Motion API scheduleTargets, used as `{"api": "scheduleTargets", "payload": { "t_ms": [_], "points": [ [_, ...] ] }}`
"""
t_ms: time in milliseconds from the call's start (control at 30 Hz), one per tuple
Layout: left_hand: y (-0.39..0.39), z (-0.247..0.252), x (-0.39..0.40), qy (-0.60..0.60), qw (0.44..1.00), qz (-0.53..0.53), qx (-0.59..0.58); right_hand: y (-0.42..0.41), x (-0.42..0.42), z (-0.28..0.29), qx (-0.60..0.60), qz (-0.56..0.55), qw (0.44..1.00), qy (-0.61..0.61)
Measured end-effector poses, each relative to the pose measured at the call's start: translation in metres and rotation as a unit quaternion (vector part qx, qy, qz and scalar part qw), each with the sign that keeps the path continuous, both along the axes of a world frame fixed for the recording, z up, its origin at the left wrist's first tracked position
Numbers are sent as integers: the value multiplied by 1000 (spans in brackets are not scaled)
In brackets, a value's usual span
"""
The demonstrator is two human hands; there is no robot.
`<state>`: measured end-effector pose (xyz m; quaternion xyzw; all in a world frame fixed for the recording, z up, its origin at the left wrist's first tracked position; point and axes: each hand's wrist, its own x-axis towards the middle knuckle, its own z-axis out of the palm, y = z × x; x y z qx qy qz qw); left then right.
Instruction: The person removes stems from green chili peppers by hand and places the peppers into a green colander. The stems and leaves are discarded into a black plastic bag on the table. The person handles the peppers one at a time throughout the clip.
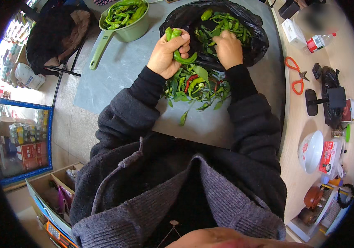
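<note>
Several green chili peppers are gripped in my left hand, which is raised over the near left rim of a black plastic bag. My right hand reaches down into the bag among green peppers and leaves; its fingertips are partly hidden, so whether they hold anything cannot be told. Between my wrists lies a pile of leaves and stems with a few red and green peppers. At the upper left, a pale green handled colander is heaped with long green peppers.
All this stands on a grey table. Along the right runs a wooden counter with orange-handled scissors, a white bowl, a plastic bottle and a black stand. A coat-draped chair is at the left.
</note>
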<state>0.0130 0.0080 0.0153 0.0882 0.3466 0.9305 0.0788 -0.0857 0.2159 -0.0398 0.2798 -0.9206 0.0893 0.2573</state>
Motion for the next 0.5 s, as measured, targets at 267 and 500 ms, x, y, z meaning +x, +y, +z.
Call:
{"api": "scheduleTargets", "payload": {
  "t_ms": [267,500],
  "points": [
    [8,5,5,18,994,84,-73,-7,25,43,-249,126,960,-10],
    [14,6,9,53,974,141,-170,-41,71,74,-262,280,921,-75]
  ]
}}
